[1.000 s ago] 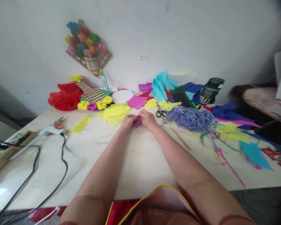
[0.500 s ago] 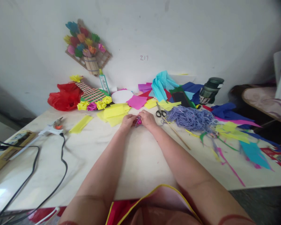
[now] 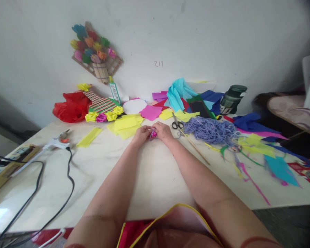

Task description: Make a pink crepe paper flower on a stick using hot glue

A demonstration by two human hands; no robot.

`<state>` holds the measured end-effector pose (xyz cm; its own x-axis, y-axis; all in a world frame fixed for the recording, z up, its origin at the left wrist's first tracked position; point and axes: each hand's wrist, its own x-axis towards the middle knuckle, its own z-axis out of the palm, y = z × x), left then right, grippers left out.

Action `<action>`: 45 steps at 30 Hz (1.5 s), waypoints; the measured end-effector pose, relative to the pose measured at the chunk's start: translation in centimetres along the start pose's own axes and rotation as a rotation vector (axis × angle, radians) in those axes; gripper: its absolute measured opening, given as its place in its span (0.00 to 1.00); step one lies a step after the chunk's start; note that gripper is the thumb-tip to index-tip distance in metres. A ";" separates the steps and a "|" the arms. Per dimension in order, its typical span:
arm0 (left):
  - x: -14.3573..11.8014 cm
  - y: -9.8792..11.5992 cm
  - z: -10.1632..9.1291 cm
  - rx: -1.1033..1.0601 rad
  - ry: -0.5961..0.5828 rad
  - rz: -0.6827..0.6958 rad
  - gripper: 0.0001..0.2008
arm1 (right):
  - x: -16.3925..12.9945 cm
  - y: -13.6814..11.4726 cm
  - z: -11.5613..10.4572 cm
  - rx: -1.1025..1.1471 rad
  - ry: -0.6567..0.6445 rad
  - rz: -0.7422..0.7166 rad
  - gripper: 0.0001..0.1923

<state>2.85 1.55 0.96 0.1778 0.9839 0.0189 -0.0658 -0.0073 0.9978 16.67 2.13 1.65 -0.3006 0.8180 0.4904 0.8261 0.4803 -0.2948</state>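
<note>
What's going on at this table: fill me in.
A person's left hand and right hand meet over the table, fingers closed around a small pink piece with purple string at it. The fingers hide how the string runs. To the right lie scissors, a thin stick and a heap of purple string; yellow sheets lie just beyond the left hand.

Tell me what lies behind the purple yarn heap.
Behind the yarn heap are a dark rectangular object, green material and a dark green jar. Anything low against the heap's far side is covered from view.
</note>
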 end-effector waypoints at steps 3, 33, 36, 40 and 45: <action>0.0 0.0 0.1 0.017 0.021 -0.007 0.04 | 0.0 0.1 0.1 0.027 0.002 0.007 0.09; -0.3 0.5 0.3 -0.002 -0.003 -0.006 0.06 | 0.2 1.0 1.2 0.092 0.055 -0.001 0.08; -0.1 0.3 0.4 0.021 0.036 -0.023 0.03 | 0.2 0.9 1.1 0.090 0.056 0.002 0.07; -0.2 0.5 0.4 -0.033 0.050 -0.042 0.04 | 0.2 0.9 1.2 0.100 0.055 0.006 0.08; -0.4 0.9 0.5 -0.031 0.029 -0.050 0.09 | 0.2 1.0 1.4 0.120 0.076 -0.002 0.07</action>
<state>3.18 1.05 1.91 0.1526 0.9877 -0.0329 -0.0885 0.0468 0.9950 16.81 3.22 0.31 -0.2619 0.7928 0.5503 0.7613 0.5202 -0.3872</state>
